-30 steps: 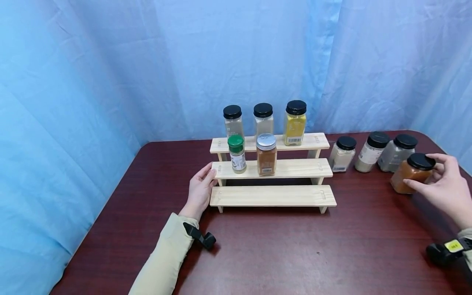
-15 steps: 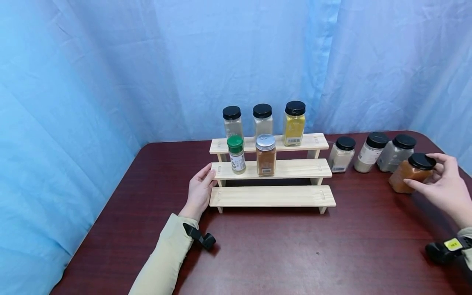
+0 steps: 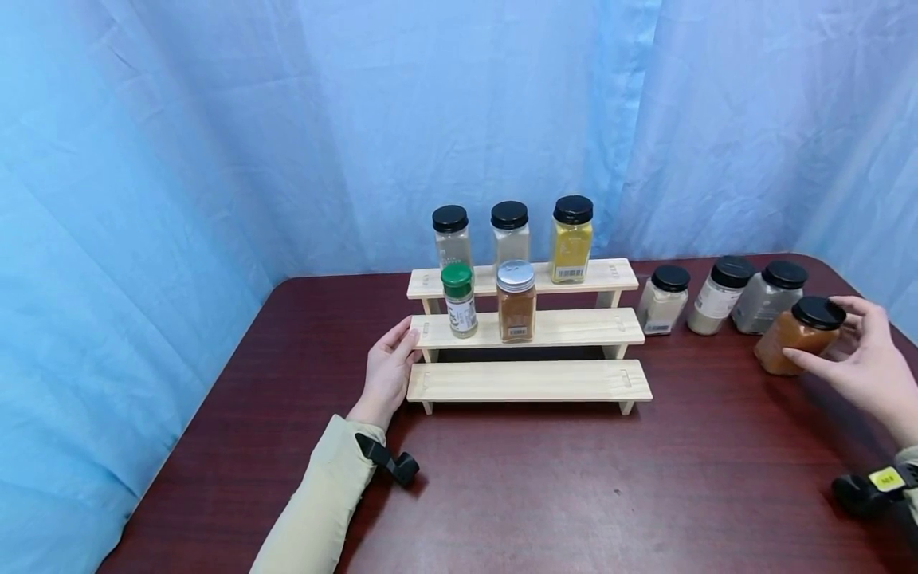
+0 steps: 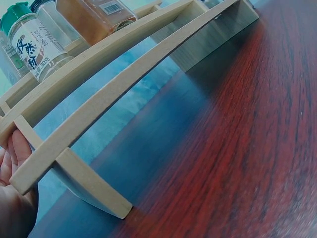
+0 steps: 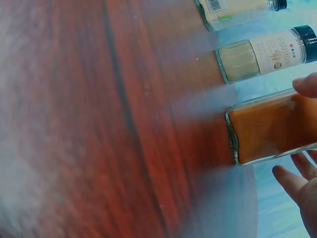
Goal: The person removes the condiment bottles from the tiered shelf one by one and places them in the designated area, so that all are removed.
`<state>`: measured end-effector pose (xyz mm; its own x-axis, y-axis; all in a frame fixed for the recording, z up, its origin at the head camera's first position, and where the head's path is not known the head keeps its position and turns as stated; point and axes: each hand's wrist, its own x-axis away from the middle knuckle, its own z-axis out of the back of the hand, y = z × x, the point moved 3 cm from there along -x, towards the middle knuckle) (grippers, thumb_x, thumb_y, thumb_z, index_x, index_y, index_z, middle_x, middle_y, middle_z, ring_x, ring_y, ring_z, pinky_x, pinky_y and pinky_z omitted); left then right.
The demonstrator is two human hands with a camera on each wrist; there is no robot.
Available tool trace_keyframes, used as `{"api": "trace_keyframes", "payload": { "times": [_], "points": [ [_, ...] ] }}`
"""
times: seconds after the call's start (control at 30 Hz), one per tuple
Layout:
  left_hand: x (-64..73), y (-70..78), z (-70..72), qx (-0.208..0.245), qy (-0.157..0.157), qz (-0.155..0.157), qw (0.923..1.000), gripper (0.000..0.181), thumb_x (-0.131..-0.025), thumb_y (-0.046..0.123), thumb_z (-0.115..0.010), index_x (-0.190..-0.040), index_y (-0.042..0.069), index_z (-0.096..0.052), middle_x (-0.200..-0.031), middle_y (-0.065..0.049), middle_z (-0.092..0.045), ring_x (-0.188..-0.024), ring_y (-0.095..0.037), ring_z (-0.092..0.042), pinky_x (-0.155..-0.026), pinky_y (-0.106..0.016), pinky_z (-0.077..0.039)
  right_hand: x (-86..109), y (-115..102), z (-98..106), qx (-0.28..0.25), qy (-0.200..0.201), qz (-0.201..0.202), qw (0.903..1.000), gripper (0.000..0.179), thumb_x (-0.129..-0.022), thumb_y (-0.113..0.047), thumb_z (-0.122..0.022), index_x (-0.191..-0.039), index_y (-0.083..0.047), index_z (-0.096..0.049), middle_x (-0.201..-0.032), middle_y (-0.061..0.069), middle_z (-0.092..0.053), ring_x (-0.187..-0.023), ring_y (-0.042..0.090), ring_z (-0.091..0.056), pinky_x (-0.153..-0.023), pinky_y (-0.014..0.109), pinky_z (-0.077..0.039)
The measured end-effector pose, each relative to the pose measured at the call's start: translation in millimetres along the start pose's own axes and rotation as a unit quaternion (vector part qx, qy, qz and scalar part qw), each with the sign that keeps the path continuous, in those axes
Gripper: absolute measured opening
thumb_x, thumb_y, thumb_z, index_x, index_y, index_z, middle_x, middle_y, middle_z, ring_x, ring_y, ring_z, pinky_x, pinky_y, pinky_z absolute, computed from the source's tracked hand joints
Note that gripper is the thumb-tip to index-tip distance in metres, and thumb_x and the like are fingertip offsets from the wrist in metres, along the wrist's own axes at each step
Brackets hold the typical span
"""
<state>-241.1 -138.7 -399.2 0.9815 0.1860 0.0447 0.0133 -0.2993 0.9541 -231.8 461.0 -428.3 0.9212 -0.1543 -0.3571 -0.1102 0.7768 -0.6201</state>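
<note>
A three-tier wooden rack [image 3: 531,381] stands mid-table. My left hand [image 3: 390,371] grips the left end of its middle tier; some fingers show by the rack's end in the left wrist view. At the far right my right hand [image 3: 864,371] holds a black-lidded spice jar [image 3: 789,344] of orange-brown powder between thumb and fingers. In the right wrist view the thumb lies on this glass jar [image 5: 275,130], other fingers on its opposite side. Whether its base touches the table cannot be told. A green-capped spice bottle [image 3: 460,311] and a silver-lidded jar [image 3: 517,311] stand on the middle tier.
On the top tier stand two pale jars, one of them a centre jar [image 3: 511,239], and a yellow jar [image 3: 571,251]. Right of the rack, a cream jar [image 3: 663,307], a white-labelled jar [image 3: 717,303] and a grey jar [image 3: 763,307] stand on the table. Blue curtains [image 3: 459,119] hang behind.
</note>
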Motion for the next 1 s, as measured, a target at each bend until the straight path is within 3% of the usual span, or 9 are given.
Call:
{"api": "trace_keyframes", "payload": {
  "times": [0.07,0.13,0.3,0.47,0.67,0.9,1.0],
  "points": [
    [-0.1,0.3,-0.1,0.0,0.0,-0.001,1.0,0.043,-0.097,0.002,-0.049,-0.139,-0.006,-0.042,-0.134,-0.024,-0.047,-0.086,0.001,-0.059,-0.068,-0.015,-0.046,-3.2,13.6,0.3,-0.003,0.012,-0.011,0.9999,0.091,-0.088,-0.012,-0.065,-0.147,-0.041,-0.002,-0.142,0.023,-0.027,-0.137,0.018,-0.034,-0.11,0.026,-0.028],
    [0.2,0.5,-0.4,0.0,-0.001,0.001,1.0,0.043,-0.097,0.002,-0.049,-0.139,-0.006,-0.042,-0.135,-0.024,-0.047,-0.086,0.001,-0.059,-0.068,-0.015,-0.046,-6.1,21.4,4.3,-0.005,0.037,-0.023,0.999,0.089,-0.087,-0.016,-0.066,-0.147,-0.042,-0.005,-0.147,0.014,-0.027,-0.14,0.026,-0.03,-0.11,0.036,-0.027],
    [0.9,1.2,-0.8,0.0,-0.002,0.002,1.0,0.043,-0.097,0.003,-0.049,-0.139,-0.005,-0.043,-0.134,-0.023,-0.047,-0.086,0.001,-0.059,-0.068,-0.015,-0.046,-11.5,13.5,22.2,-0.026,0.137,-0.023,0.99,0.077,-0.087,-0.016,-0.067,-0.146,-0.037,-0.023,-0.133,-0.021,-0.035,-0.134,0.001,-0.034,-0.11,0.022,-0.028],
    [1.1,1.8,-0.7,0.0,-0.001,0.0,1.0,0.043,-0.097,0.003,-0.05,-0.139,-0.005,-0.043,-0.134,-0.023,-0.048,-0.085,0.001,-0.059,-0.068,-0.015,-0.046,-8.8,-23.6,35.4,-0.066,0.189,0.009,0.9797,0.062,-0.089,-0.01,-0.064,-0.142,-0.029,-0.038,-0.132,-0.021,-0.04,-0.129,0.0,-0.038,-0.11,0.021,-0.029],
    [1.6,1.3,0.0,-0.006,-0.002,0.003,1.0,0.043,-0.097,0.003,-0.05,-0.139,-0.004,-0.042,-0.137,-0.025,-0.045,-0.087,0.001,-0.059,-0.069,-0.015,-0.046,-0.2,-56.9,34.6,-0.117,0.17,0.051,0.9772,0.059,-0.089,-0.006,-0.062,-0.141,-0.021,-0.039,-0.121,-0.023,-0.042,-0.116,-0.007,-0.043,-0.099,0.007,-0.033],
    [1.5,1.3,0.3,-0.006,0.002,0.003,1.0,0.042,-0.097,0.003,-0.05,-0.139,-0.003,-0.043,-0.135,-0.025,-0.046,-0.086,0.001,-0.059,-0.068,-0.015,-0.046,22.1,-134.4,34.6,-0.113,0.108,0.02,0.9875,0.057,-0.092,-0.001,-0.056,-0.141,-0.021,-0.036,-0.116,-0.028,-0.038,-0.109,-0.011,-0.042,-0.094,0.001,-0.033],
    [1.1,2.0,-0.6,-0.005,0.002,0.002,1.0,0.042,-0.097,0.003,-0.05,-0.138,-0.003,-0.044,-0.134,-0.024,-0.047,-0.086,0.001,-0.059,-0.068,-0.015,-0.046,26.6,-157.3,32.8,-0.107,0.087,0.03,0.9899,0.057,-0.092,-0.001,-0.056,-0.141,-0.022,-0.035,-0.116,-0.029,-0.037,-0.106,-0.012,-0.041,-0.087,-0.002,-0.033]
  ]
}}
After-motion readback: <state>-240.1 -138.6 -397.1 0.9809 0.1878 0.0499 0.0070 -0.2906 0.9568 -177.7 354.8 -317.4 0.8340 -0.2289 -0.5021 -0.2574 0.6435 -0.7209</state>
